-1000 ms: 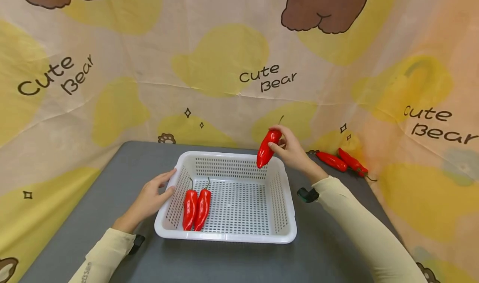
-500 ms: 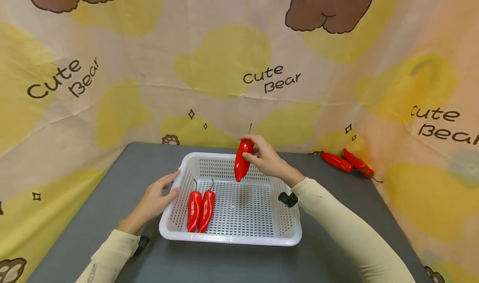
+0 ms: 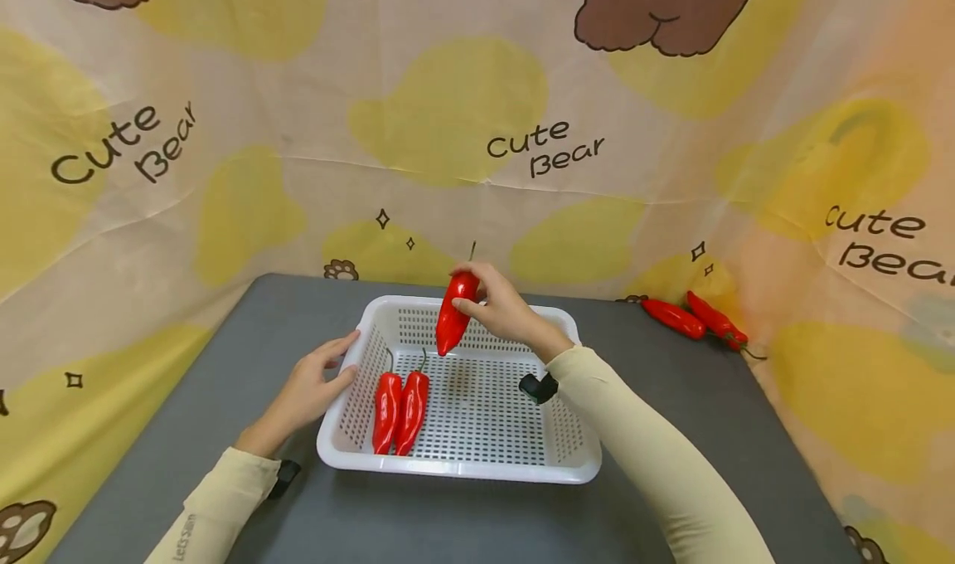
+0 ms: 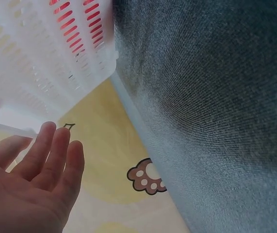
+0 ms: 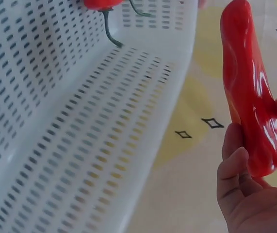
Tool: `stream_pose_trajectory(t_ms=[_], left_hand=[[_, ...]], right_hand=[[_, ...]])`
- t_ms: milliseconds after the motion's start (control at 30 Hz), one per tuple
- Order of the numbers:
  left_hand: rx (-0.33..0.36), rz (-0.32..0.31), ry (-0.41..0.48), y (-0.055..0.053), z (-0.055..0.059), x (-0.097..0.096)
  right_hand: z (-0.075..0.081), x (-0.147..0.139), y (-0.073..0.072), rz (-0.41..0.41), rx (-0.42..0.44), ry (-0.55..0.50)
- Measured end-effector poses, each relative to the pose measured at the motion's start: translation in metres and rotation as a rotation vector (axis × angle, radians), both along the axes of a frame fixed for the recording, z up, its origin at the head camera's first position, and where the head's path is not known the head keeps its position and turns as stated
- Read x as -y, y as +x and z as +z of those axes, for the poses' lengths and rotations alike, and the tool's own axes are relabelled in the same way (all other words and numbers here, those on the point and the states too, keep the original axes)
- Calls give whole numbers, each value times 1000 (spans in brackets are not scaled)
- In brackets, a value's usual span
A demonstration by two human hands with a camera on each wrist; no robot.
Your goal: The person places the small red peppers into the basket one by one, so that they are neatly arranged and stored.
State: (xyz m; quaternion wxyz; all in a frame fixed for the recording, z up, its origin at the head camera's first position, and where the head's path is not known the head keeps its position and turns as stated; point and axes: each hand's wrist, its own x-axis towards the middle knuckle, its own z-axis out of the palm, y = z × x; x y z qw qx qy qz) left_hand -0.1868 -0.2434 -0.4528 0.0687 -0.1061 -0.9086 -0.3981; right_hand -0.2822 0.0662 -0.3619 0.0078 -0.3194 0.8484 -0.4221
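Observation:
My right hand point(image 3: 501, 305) pinches a red chili pepper point(image 3: 454, 315) above the back part of a white perforated plastic basket point(image 3: 477, 470). The pepper tilts with its tip down and its thin stem up; the right wrist view shows its glossy body point(image 5: 250, 87) between thumb and fingers. Two more red peppers point(image 3: 387, 410) lie side by side at the left inside the basket, stems toward the back. My left hand point(image 3: 309, 388) rests at the basket's left rim with its fingers loosely extended. In the left wrist view that hand point(image 4: 36, 179) is below the basket wall point(image 4: 80, 63).
Two other red peppers point(image 3: 675, 318) lie together at the right back edge of the grey table point(image 3: 418, 522). A printed cloth point(image 3: 425, 116) hangs behind and beside the table. My right forearm passes over the basket's right rim.
My right hand has carried the pepper leftward from above the basket's right back corner to over its middle back. The left hand keeps its place at the rim. The head view has shifted slightly.

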Motion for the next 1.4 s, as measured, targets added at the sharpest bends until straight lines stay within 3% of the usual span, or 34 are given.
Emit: stream_pose_trajectory(t_ms=[167,333,533,733,900,1033,1400], left_hand=[[5,0,-2,2,-2,-1],[-37,1,-10,-1,-2,0],[-46,-11,-16,-1,1,3],[-40,-13,-27,-2,4,4],[-6,-6,-13,-2,3,1],[10,1,-11,-2,4,0],[-11,-8,-13,-2,4,-2]], right_hand=[[-18,2,0,29,49,47],[-36,4,3,59,107,125],[-51,9,8,136,82,236],[-54,13,13,222,151,335],[-53,13,15,248,274,358],[-52,13,15,279,315,367],[-50,16,17,272,411,380]])
